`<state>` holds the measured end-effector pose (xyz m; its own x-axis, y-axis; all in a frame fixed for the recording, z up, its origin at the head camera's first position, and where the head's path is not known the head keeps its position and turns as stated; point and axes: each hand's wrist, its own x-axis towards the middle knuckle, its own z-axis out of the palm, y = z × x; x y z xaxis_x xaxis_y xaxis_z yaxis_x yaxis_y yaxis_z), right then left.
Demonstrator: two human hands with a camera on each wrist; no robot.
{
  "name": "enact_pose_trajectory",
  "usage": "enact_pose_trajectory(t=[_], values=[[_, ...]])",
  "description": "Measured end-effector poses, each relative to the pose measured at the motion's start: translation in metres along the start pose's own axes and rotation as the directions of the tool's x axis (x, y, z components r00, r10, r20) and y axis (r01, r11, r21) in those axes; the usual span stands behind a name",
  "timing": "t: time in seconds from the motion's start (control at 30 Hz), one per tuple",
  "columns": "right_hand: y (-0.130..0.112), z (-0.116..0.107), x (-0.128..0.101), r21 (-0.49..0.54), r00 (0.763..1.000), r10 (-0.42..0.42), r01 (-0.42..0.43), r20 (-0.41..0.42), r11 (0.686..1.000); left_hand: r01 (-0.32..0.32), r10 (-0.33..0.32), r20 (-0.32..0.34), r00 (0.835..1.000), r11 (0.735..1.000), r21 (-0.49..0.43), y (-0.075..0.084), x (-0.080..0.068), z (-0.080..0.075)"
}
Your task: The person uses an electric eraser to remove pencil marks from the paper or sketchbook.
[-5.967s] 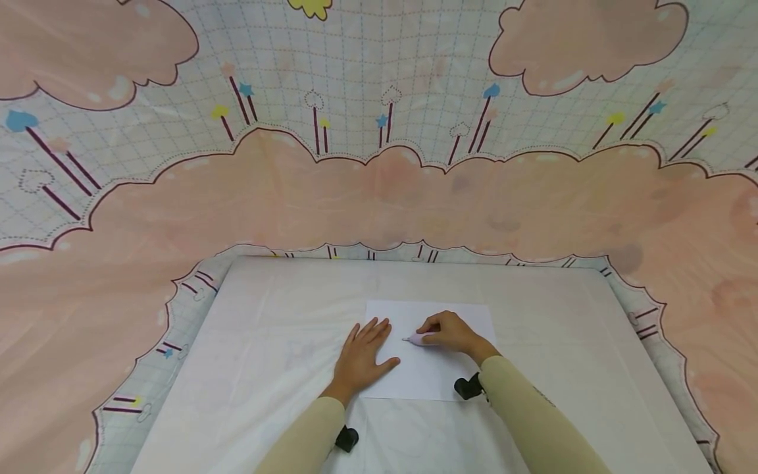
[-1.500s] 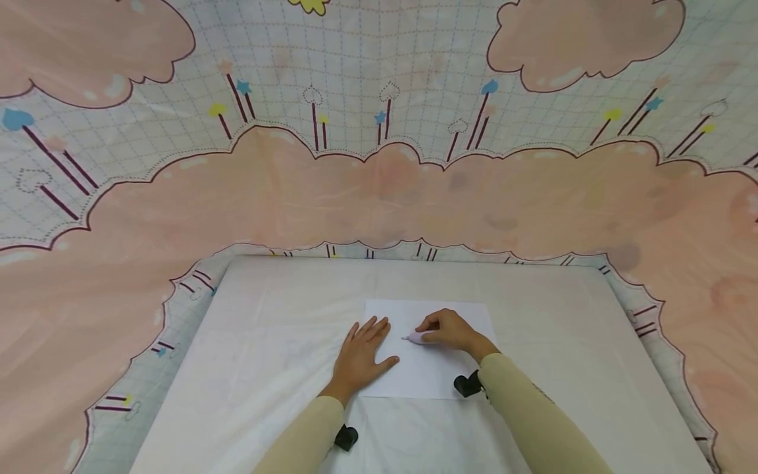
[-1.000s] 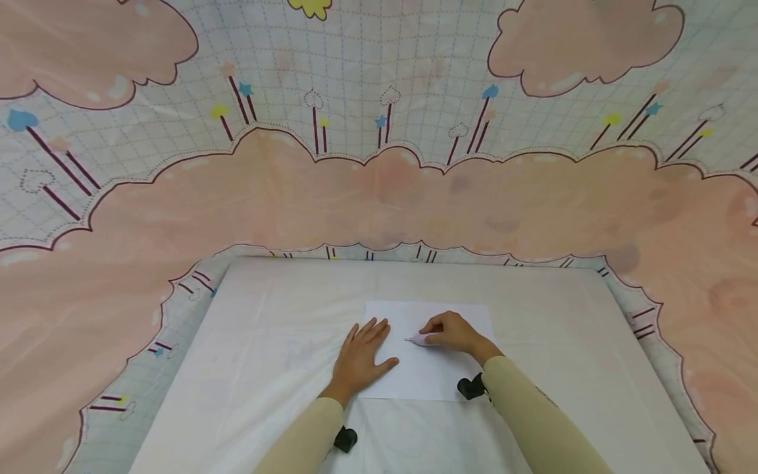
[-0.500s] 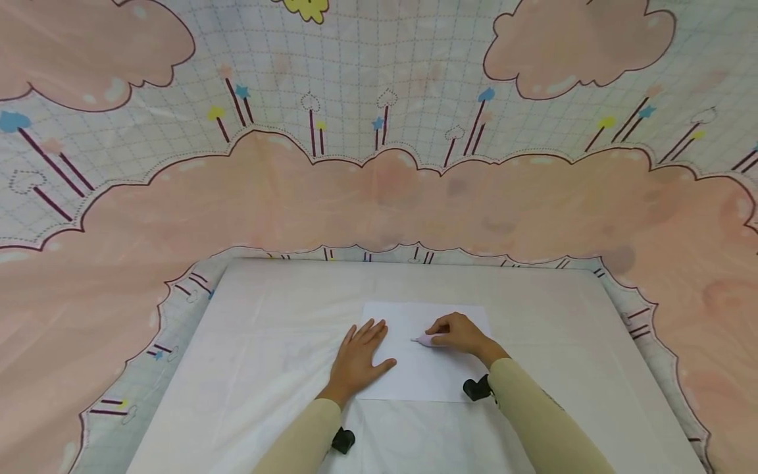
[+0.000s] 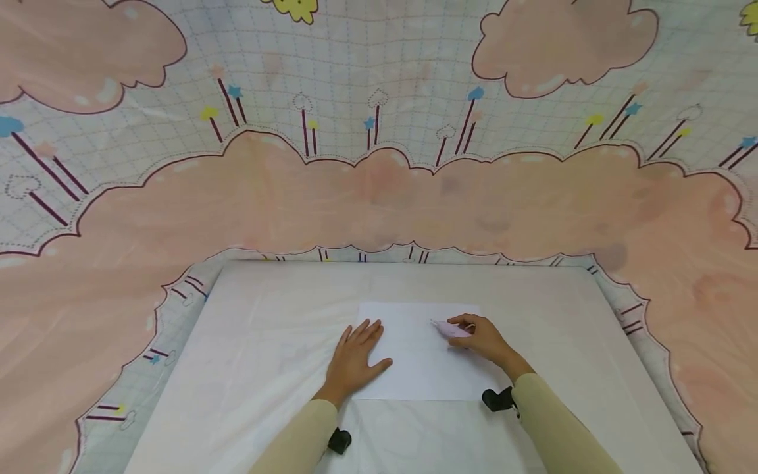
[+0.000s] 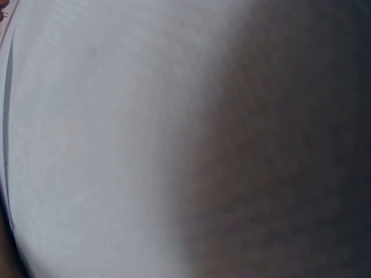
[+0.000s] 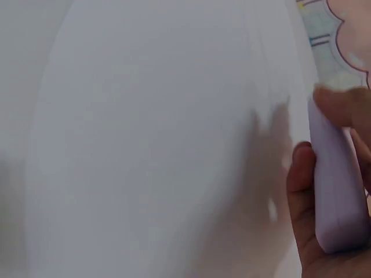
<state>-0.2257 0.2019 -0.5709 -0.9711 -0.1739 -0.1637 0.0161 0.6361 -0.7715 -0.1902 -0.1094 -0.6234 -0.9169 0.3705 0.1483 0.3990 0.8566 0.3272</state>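
Observation:
A sheet of white paper [image 5: 408, 378] lies on the white-covered table. My left hand [image 5: 355, 362] rests on its left part, fingers spread and straight. My right hand [image 5: 488, 342] holds a wide-bodied lavender pen [image 5: 453, 328] with a thin pointed tip, between thumb and fingers over the paper's right half. The tip points to the far left. In the right wrist view the pen's thick body [image 7: 339, 191] shows between the fingers, and a hand's shadow falls on the white surface. No mark is visible on the paper. The left wrist view is mostly blurred white and dark.
The white tabletop [image 5: 266, 316] spreads around the paper. A printed cloth [image 5: 355, 204] with clouds hangs behind and beside the table. A black wrist device [image 5: 499, 399] sits near the right cuff, and another black device [image 5: 340, 441] near the left.
My right hand has moved right with the pen, and the pen's tip now tilts further toward the far side. The left hand stays on the paper. The head view has shifted slightly.

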Motion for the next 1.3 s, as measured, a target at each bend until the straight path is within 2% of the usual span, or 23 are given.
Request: enact_pose_trajectory(t=[0.1,0.23,0.43,0.53,0.6,0.8,1.07,1.3], values=[[0.01,-0.006,-0.009,-0.014,0.995,0.017,-0.018,-0.094,1.0,-0.001,0.001,0.0,1.0,1.0,0.008,-0.001,0.0,0.001],[0.022,-0.013,-0.022,-0.031,0.966,0.043,-0.053,-0.253,0.998,-0.009,0.009,-0.014,1.0,1.0,0.022,-0.002,0.0,0.004],[0.038,-0.017,-0.037,-0.008,0.878,0.109,-0.127,-0.466,0.992,-0.024,0.025,-0.046,0.999,0.999,0.034,-0.003,-0.001,0.005],[0.046,-0.017,-0.043,0.009,0.836,0.149,-0.17,-0.529,0.985,-0.017,0.018,-0.033,0.999,0.999,0.033,-0.003,-0.001,0.004],[0.05,-0.016,-0.046,0.02,0.821,0.165,-0.185,-0.547,0.983,-0.014,0.014,-0.026,1.0,0.999,0.03,-0.002,-0.001,0.004],[0.058,-0.015,-0.053,0.028,0.818,0.178,-0.195,-0.548,0.98,-0.01,0.01,-0.017,1.0,1.0,0.026,-0.002,-0.001,0.003],[0.062,-0.011,-0.056,0.033,0.815,0.188,-0.204,-0.548,0.978,-0.033,0.034,-0.052,0.998,0.999,0.024,-0.002,-0.002,0.003],[0.068,-0.008,-0.053,0.013,0.804,0.164,-0.191,-0.572,0.982,-0.016,0.016,-0.027,0.999,0.999,0.03,-0.001,-0.001,0.002]])
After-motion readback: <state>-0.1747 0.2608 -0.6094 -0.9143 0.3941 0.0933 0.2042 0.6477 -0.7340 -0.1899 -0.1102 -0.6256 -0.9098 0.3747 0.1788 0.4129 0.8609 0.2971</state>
